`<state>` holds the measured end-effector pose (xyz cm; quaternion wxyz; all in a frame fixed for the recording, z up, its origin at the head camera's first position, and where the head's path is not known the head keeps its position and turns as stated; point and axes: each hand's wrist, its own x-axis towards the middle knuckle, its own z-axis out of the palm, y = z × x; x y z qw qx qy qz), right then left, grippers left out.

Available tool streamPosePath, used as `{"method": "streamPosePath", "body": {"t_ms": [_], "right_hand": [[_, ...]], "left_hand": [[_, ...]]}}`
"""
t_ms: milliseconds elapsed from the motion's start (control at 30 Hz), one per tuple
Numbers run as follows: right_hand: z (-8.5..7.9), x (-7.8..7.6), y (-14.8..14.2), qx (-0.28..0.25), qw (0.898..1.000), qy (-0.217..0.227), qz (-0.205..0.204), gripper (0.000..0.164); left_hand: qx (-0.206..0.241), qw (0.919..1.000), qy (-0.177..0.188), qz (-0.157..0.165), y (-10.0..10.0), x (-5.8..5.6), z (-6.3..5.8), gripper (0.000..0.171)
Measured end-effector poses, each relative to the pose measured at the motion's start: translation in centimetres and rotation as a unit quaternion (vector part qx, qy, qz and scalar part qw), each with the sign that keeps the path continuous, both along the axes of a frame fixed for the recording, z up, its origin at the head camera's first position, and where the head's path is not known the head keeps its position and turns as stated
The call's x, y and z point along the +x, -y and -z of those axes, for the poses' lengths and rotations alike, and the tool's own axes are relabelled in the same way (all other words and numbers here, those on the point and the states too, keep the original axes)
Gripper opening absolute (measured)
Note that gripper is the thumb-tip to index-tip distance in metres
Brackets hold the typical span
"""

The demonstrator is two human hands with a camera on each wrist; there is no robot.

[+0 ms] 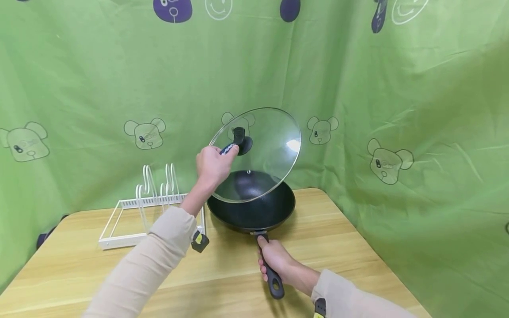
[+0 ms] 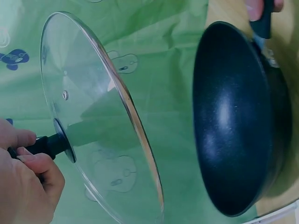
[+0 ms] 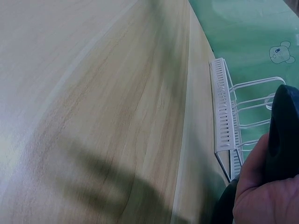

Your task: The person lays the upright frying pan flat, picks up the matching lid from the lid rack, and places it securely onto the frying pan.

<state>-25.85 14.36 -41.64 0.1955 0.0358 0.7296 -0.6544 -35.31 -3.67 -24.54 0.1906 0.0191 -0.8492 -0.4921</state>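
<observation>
My left hand (image 1: 214,164) grips the black knob handle (image 2: 46,144) of a round glass lid (image 1: 270,141). The lid is tilted and held up above a black wok (image 1: 254,212), well apart from it in the left wrist view. My right hand (image 1: 276,256) holds the long black handle (image 1: 274,282) of the wok, thumb along its top near the metal joint. The wok's dark inside shows with nothing in it. In the right wrist view, part of the right hand (image 3: 266,200) shows around the handle.
A white wire rack (image 1: 123,240) with upright loops stands on the wooden table (image 1: 222,282), left of the wok. Green cloth (image 1: 99,88) with bear prints hangs behind and along the right side of the table.
</observation>
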Motion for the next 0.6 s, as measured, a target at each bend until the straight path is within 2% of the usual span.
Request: {"method": "streamPosePath", "body": {"t_ms": [267,600], "right_hand": [[0.0,-0.1,0.0,-0.001,1.000,-0.004,-0.001,0.036],[0.0,0.0,0.0,-0.001,1.000,-0.006,-0.005,0.038]], "left_hand": [[0.002,1.0000,-0.009,-0.004,-1.2,-0.6,2.5,0.044],[-0.026,0.9995,0.017,-0.004,-2.4,-1.4,5.2,0.043]]}}
